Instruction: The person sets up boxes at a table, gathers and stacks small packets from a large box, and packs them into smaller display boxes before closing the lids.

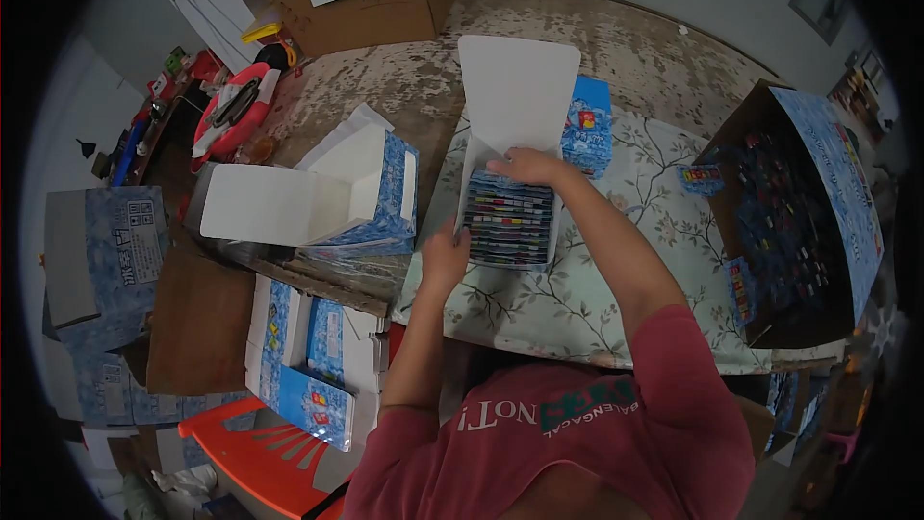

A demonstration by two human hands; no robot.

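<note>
In the head view, an open white-lined box (520, 87) stands on the floral tablecloth with its lid raised at the back. A tight row of thin blue packets with coloured edges (510, 221) fills much of it. My left hand (446, 257) grips the box's left wall near the front corner, with its fingers partly hidden. At the back of the row, my right hand (527, 167) lies over the packets with its fingers stretched to the left. Behind the box on the right is a blue printed box (587, 127).
On the right, a large carton (830, 183) lies with its opening towards me, full of loose packets. Another open white box (260, 207) is on the left. Flattened blue cartons (316, 404) lie beside an orange chair (255, 457). A brown carton (385, 5) and red basket (255, 125) stand behind.
</note>
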